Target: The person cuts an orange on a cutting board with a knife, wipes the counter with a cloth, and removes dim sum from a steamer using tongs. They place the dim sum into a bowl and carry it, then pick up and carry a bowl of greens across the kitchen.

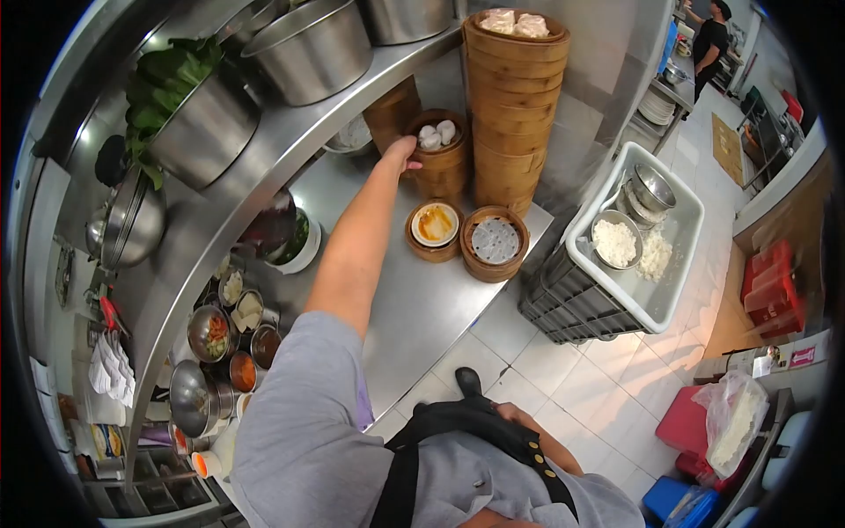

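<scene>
At the back of the steel counter, my left hand grips the left rim of a round bamboo steamer. White balls of food sit inside this steamer, at the top of a short stack. Just in front are a small steamer with an orange-stained dish and another steamer with a perforated white liner. A tall steamer stack rises to the right, with pale dumplings on top. Low at my waist, my right hand rests against the black apron, its fingers partly hidden.
A steel shelf with metal tubs overhangs the counter. Bowls of ingredients stand below at left. On the right, a white tub with bowls and white food sits on a dark crate. A person stands far back.
</scene>
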Demonstrator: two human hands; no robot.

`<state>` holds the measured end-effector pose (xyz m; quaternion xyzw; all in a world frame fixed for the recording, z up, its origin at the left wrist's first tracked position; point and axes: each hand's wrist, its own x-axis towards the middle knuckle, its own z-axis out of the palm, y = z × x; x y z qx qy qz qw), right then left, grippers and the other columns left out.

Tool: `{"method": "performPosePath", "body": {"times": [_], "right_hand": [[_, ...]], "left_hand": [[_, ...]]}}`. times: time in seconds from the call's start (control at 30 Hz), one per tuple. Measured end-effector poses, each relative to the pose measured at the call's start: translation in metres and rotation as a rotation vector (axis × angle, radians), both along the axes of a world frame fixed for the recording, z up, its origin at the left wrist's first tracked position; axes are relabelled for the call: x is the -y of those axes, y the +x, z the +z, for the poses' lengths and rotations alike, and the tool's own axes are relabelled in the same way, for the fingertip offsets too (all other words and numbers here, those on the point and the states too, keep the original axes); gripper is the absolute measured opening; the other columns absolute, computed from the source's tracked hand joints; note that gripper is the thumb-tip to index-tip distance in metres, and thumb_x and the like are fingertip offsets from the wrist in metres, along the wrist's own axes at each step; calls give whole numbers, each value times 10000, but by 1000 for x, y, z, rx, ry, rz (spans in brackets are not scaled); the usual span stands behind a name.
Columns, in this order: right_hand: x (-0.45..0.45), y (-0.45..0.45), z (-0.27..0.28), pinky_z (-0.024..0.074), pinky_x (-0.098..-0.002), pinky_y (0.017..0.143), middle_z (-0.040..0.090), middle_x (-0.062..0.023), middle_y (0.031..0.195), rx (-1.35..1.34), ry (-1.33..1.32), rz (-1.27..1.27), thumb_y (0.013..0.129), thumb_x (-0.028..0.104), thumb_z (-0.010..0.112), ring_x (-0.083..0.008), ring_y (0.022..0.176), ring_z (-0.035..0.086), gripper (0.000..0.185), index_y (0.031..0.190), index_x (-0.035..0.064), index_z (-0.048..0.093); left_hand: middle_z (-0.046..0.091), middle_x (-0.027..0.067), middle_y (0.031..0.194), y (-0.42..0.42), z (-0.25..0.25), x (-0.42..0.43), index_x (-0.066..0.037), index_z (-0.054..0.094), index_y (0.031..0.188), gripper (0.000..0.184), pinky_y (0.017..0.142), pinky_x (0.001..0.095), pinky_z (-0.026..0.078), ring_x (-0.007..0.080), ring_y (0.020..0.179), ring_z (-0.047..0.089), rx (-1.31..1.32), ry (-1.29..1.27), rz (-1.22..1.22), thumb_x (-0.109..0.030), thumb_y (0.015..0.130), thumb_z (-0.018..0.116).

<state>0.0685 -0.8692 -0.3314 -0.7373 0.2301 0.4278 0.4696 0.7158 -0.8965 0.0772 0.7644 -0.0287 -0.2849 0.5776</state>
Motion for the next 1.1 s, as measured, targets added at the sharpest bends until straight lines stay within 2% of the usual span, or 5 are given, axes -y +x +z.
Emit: {"method": "performPosePath", "body": {"times": [0.1, 0.37, 0.6, 0.7, 1.1], "right_hand": [[20, 58, 134, 450, -394, 910, 574, -233, 1174, 56, -49, 449, 835, 397, 505, -349, 1108, 552, 478, 1115, 29, 625], [60, 234, 359, 470, -313, 845, 642, -96, 1089, 804, 224, -342, 800, 203, 692, -157, 923, 588, 499, 1243, 30, 541], [96, 479, 399, 264, -368, 1071, 372, -233, 1399, 873, 24, -1119, 897, 504, 465, -326, 1316, 337, 775, 1371, -82, 289], [104, 520, 399, 271, -359, 1060, 315, -219, 1438, 806, 27, -1186, 878, 570, 449, -295, 1332, 314, 852, 1372, -101, 273], [122, 528, 448, 288, -346, 1033, 406, -164, 1393, 835, 121, -1167, 902, 557, 416, -264, 1272, 388, 769, 1325, -84, 384]], "left_hand": [[488, 93, 1304, -13, 15, -4, -137, 400, 1351, 492, 822, 494, 482, 272, 1127, 511, -44, 161, 82, -339, 906, 464], [228, 131, 1488, -60, 7, -37, -100, 289, 1415, 712, 973, 575, 317, 330, 1333, 265, -100, -239, 379, -495, 870, 518], [212, 113, 1499, -55, 26, -16, -103, 216, 1441, 776, 1054, 546, 214, 298, 1372, 178, -93, -346, 245, -578, 878, 459], [332, 121, 1454, -32, -5, -1, -53, 273, 1430, 804, 1077, 353, 240, 254, 1338, 297, -39, -271, 212, -651, 894, 318], [291, 143, 1468, -17, 9, 10, -28, 315, 1411, 808, 1085, 339, 204, 259, 1348, 265, 147, -379, 222, -645, 889, 333]]}}
